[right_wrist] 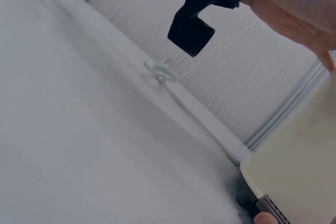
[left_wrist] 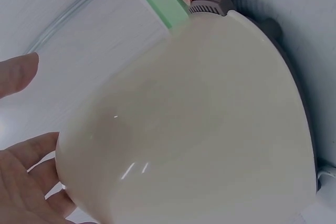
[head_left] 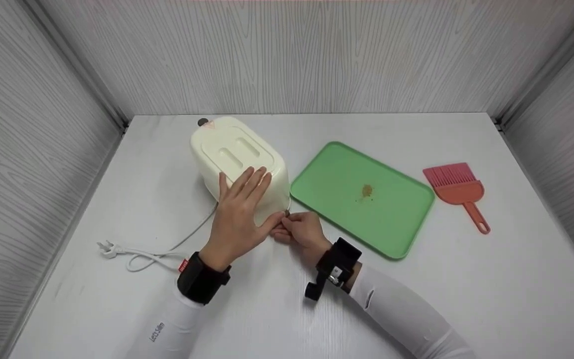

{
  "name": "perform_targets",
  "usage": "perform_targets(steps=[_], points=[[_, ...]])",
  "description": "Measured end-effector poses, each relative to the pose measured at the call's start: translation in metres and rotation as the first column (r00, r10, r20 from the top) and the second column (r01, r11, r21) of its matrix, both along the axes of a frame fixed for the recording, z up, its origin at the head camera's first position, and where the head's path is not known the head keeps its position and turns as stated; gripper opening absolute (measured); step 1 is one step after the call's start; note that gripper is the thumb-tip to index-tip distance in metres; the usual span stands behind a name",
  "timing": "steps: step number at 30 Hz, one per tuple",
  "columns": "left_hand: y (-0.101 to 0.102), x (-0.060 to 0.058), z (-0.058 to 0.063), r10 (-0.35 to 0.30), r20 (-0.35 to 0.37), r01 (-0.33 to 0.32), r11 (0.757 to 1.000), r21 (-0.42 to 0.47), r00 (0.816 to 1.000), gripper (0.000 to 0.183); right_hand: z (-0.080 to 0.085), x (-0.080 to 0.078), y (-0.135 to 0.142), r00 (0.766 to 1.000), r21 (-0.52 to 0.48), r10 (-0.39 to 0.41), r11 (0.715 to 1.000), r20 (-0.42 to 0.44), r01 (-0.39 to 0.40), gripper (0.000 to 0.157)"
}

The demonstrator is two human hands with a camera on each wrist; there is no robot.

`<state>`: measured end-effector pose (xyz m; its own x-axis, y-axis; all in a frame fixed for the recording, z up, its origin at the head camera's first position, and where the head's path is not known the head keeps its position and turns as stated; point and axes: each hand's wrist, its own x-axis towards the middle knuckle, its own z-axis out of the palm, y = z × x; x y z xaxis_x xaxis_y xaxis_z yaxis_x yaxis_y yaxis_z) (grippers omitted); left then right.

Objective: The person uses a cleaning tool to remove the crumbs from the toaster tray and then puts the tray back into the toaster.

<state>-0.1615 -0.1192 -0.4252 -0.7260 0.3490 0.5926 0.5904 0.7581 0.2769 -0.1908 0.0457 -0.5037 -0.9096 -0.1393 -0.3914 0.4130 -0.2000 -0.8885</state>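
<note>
A cream toaster-like appliance (head_left: 234,132) with two oval recesses on top stands at centre-left. My left hand (head_left: 237,217) rests its spread, straight fingers on the near end of the appliance's top. By the bottom near-right corner, my right hand (head_left: 306,232) pinches a grey ridged tab (left_wrist: 210,4) on the appliance's lower edge, seen more closely in the left wrist view. The right wrist view shows this same grey tab with one fingertip (right_wrist: 266,217) against it; the rest of that hand is out of frame there.
A green tray (head_left: 332,169) with a small pile of brown crumbs (head_left: 366,190) lies right of the appliance. Farther right is a red brush (head_left: 459,193). A white cord (head_left: 195,231) with a plug (head_left: 109,250) runs out to the left. Panel walls (head_left: 287,60) enclose the table.
</note>
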Motion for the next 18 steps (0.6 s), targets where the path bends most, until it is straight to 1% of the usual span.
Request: perform_targets(steps=[8,15,18], points=[[0.0003,0.0,0.0001,0.005,0.014,-0.005,1.0,-0.001,1.0,0.072,0.0008,0.0027,0.0002,1.0,-0.022,-0.016,1.0,0.001,0.016,0.022],[-0.0005,0.0001,-0.0002,0.014,-0.012,-0.014,1.0,-0.011,1.0,0.072,0.0019,0.0023,-0.0037,1.0,-0.007,-0.003,1.0,0.005,0.003,0.02],[-0.001,0.0,-0.0003,0.01,-0.016,-0.01,1.0,-0.015,1.0,0.072,0.0013,0.0006,-0.0063,1.0,0.007,-0.018,1.0,0.001,0.018,0.02]])
